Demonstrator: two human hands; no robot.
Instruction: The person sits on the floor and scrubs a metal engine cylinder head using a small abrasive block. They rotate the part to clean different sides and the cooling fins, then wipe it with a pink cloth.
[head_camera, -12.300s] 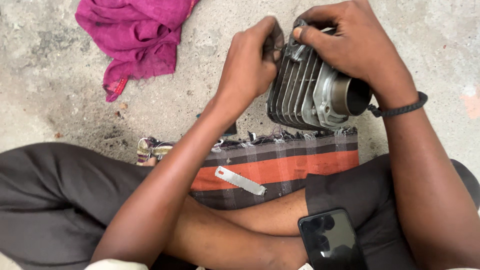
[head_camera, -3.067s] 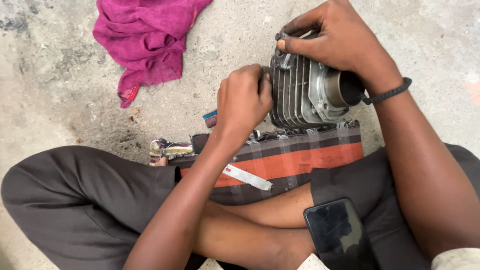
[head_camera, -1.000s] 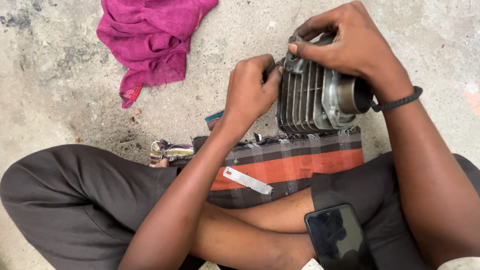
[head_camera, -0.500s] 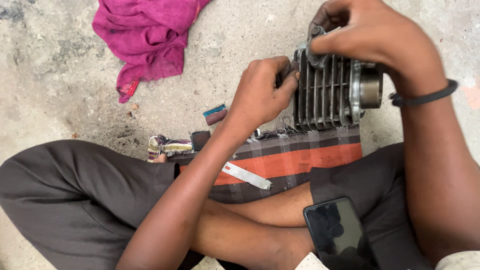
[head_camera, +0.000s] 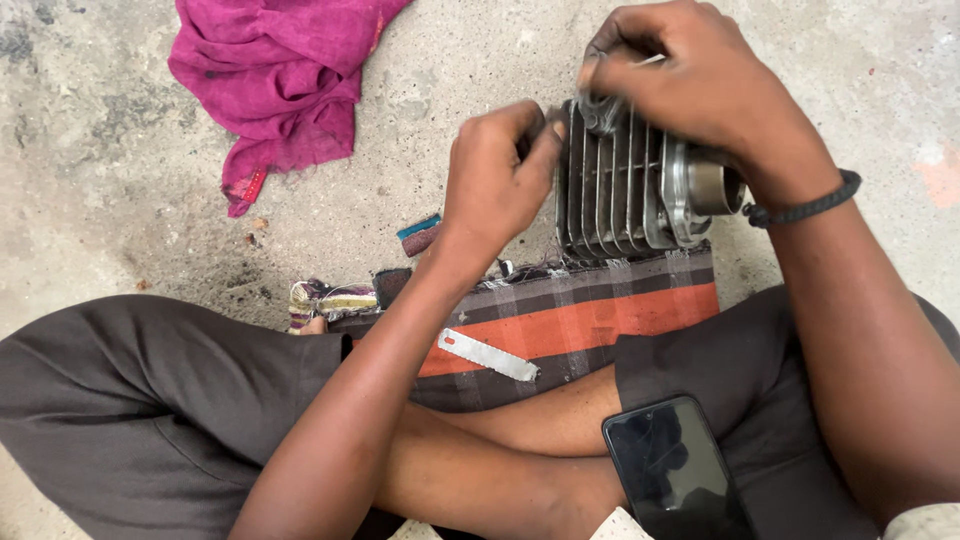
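Step in hand, by my read: cleaning the finned engine cylinder (head_camera: 625, 180), which stood on edge at the far border of the striped cloth (head_camera: 580, 320) on the concrete floor (head_camera: 100, 200). Right hand (head_camera: 700, 90) was clamped over its top, steadying it, a thin pale strip pinched at the fingertips; I couldn't tell what it was. Left hand (head_camera: 495, 185) was curled shut against the finned side, fingers pressed at the end fin; whatever it held was hidden. Next move likely called for firm bracing from the right hand while the left worked along the fin gaps. Versus half a second earlier: cylinder sat about the same, left hand had closed in tighter. Metal blade (head_camera: 488, 354) lay unused on the cloth, phone (head_camera: 675, 470) on the lap, magenta rag (head_camera: 270, 80) well apart.
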